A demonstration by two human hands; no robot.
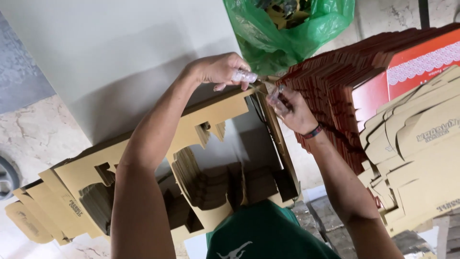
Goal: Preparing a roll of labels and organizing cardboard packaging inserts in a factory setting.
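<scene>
Head view: I see my left hand and right hand both pinching the flat carton's far corner; light, stiff card, best gripped at edges.

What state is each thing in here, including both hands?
Left hand: closed on the top edge of the cardboard blank, fingertips taped.
Right hand: pinching the blank's corner, fingers taped.
Cardboard blank: flat, unfolded, held on edge.
Blank stack, left: flat, fanned out.
Red-edged carton stack: flat, leaning.
Green plastic bag: open, filled.
</scene>
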